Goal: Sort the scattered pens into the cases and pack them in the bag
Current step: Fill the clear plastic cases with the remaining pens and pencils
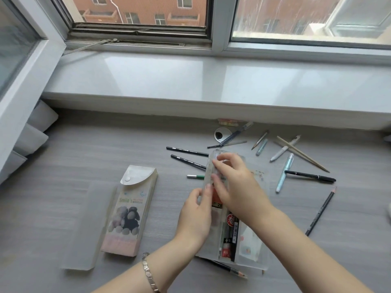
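Bracelet (148,271) on the left wrist sits nearest the camera; just past it a dark pencil (232,270) pokes out from under the near end of the clear pen case (249,248), which lies on the grey desk (63,166) with several markers and a red-labelled pen visible through it; left hand (195,216) pinches the case's left edge, thumb and fingers narrow; right hand (234,187) reaches over the far end, fingers curled on the flap, looks like opening or closing it, cannot tell which; to the left a printed case (129,214) with plush-toy picture lies snapped shut, beside it a frosted case (84,229), contents not readable; farther out, loose items: green pen (195,176) partly behind the clear case, two black pencils (187,151) near it, long black pencil (320,212) well off to the right, black marker (311,177) crossing a light blue pen (284,173), white pen (284,148) crossed by a wooden stick (302,154), short pencil (259,140), blue pen (237,133) by the cable grommet (221,134); beyond that the windowsill (190,81) and window; progress judged early to middle: one case partly filled, roughly a dozen items unsorted on the desk, no bag in view, so packing not started.
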`<state>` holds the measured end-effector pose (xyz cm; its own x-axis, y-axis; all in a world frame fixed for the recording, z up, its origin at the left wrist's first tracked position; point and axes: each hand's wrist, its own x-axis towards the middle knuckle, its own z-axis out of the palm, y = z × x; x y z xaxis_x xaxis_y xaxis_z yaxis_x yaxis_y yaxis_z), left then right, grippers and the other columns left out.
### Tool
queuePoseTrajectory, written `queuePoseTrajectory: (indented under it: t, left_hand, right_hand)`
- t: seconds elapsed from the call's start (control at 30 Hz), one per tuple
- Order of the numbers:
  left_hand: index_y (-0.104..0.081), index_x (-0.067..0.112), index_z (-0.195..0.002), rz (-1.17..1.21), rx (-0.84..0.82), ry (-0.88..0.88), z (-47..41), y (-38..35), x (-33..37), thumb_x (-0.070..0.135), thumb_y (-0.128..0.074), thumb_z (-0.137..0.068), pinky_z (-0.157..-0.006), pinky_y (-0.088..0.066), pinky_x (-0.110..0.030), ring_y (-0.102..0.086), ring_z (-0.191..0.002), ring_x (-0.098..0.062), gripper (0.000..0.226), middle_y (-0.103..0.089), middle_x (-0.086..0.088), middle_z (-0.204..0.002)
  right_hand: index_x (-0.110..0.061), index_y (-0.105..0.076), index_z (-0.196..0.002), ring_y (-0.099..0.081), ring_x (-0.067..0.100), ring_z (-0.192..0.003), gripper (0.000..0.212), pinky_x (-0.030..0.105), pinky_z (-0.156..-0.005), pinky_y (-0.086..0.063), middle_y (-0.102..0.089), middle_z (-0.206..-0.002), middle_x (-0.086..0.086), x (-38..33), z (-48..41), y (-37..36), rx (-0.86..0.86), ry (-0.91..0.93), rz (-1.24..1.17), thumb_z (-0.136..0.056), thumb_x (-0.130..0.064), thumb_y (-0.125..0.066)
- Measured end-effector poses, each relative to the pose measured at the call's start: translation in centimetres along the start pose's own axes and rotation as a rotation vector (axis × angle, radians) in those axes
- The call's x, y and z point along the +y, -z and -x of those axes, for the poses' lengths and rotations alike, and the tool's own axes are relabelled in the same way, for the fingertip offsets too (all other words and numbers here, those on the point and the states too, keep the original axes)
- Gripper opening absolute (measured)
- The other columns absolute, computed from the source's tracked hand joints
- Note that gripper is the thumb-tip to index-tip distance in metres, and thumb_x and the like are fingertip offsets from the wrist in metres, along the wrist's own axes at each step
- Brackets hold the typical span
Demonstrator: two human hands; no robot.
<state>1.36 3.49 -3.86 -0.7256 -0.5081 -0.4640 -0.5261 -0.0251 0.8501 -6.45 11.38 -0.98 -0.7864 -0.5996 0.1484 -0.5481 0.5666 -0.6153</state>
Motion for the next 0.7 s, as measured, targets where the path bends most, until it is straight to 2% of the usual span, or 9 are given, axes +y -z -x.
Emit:
queuePoseTrajectory:
  t: [0.1,0.23,0.3,0.37,0.43,0.5,0.53,0.6,0.7]
  left_hand:
    - [-0.064,0.013,-0.090,-0.027,-0.004,-0.035,-0.5,-0.1,0.1,0.045,-0.040,-0.094,-0.070,-0.043,-0.022,-0.058,-0.079,-0.008,0.040,-0.068,0.000,-0.086]
    - [-0.064,0.016,-0.092,-0.043,-0.023,-0.031,-1.4,-0.1,0.3,0.046,-0.039,-0.094,-0.072,-0.043,-0.021,-0.059,-0.082,-0.008,0.039,-0.068,0.001,-0.089]
    - [-0.064,0.014,-0.095,-0.043,-0.044,0.001,-2.2,-0.2,0.5,0.047,-0.037,-0.094,-0.073,-0.042,-0.021,-0.058,-0.086,-0.012,0.043,-0.068,0.000,-0.092]
    - [-0.063,0.010,-0.099,-0.079,-0.051,0.040,-3.0,-0.2,0.7,0.048,-0.036,-0.095,-0.071,-0.040,-0.020,-0.055,-0.084,-0.012,0.047,-0.065,0.000,-0.092]
    - [-0.063,0.011,-0.102,-0.097,-0.072,0.065,-4.2,0.0,0.8,0.050,-0.035,-0.094,-0.076,-0.041,-0.024,-0.057,-0.092,-0.013,0.048,-0.065,0.000,-0.098]
    - [-0.063,0.012,-0.104,-0.100,-0.102,0.090,-5.4,0.1,0.7,0.052,-0.035,-0.094,-0.083,-0.041,-0.028,-0.057,-0.100,-0.015,0.049,-0.065,0.000,-0.105]
    - [-0.062,0.011,-0.102,-0.102,-0.112,0.102,-5.9,0.3,0.6,0.052,-0.034,-0.094,-0.082,-0.041,-0.027,-0.056,-0.099,-0.014,0.050,-0.064,0.002,-0.105]
    - [-0.061,0.012,-0.100,-0.097,-0.123,0.113,-6.6,0.6,0.4,0.053,-0.034,-0.093,-0.074,-0.039,-0.023,-0.054,-0.091,-0.012,0.050,-0.061,0.003,-0.097]
    - [-0.063,0.009,-0.105,-0.101,-0.115,0.094,-7.2,1.3,0.4,0.056,-0.034,-0.092,-0.076,-0.039,-0.024,-0.055,-0.091,-0.012,0.057,-0.063,0.002,-0.096]
  right_hand:
    - [0.004,-0.067,-0.095,-0.061,0.031,-0.091,0.025,0.018,-0.084,-0.039,-0.062,-0.098,0.017,1.3,-0.6,-0.2,0.026,0.021,0.029,-0.079,-0.012,-0.057]
    - [0.000,-0.068,-0.083,-0.057,0.017,-0.084,0.025,0.021,-0.078,-0.040,-0.067,-0.085,0.012,2.6,-2.0,-0.1,0.101,0.120,0.020,-0.080,-0.023,-0.059]
    - [-0.004,-0.067,-0.081,-0.058,0.018,-0.080,0.028,0.023,-0.072,-0.043,-0.068,-0.081,0.008,3.3,-2.8,-0.1,0.022,0.225,0.101,-0.082,-0.028,-0.053]
    - [-0.007,-0.067,-0.082,-0.062,0.023,-0.075,0.026,0.027,-0.069,-0.048,-0.068,-0.079,0.006,4.3,-4.1,0.3,-0.064,0.255,0.110,-0.085,-0.028,-0.051]
    - [-0.005,-0.068,-0.087,-0.064,0.025,-0.077,0.018,0.034,-0.073,-0.051,-0.069,-0.082,0.009,5.5,-6.3,0.7,-0.053,0.136,0.021,-0.087,-0.018,-0.055]
    - [-0.002,-0.068,-0.099,-0.063,0.028,-0.093,0.018,0.039,-0.085,-0.050,-0.069,-0.099,0.013,7.8,-9.2,0.6,0.006,-0.035,0.038,-0.089,-0.007,-0.054]
    - [-0.002,-0.065,-0.106,-0.060,0.029,-0.102,0.022,0.039,-0.090,-0.047,-0.066,-0.109,0.013,9.0,-10.8,0.5,-0.021,-0.104,0.107,-0.089,-0.005,-0.050]
    - [-0.006,-0.059,-0.117,-0.054,0.033,-0.111,0.032,0.040,-0.093,-0.044,-0.059,-0.120,0.013,11.1,-13.5,-0.3,-0.193,-0.200,0.278,-0.089,-0.003,-0.044]
    - [-0.012,-0.047,-0.128,-0.053,0.037,-0.110,0.042,0.042,-0.087,-0.046,-0.052,-0.122,0.015,11.9,-16.0,-1.5,-0.424,-0.208,0.558,-0.087,-0.008,-0.055]
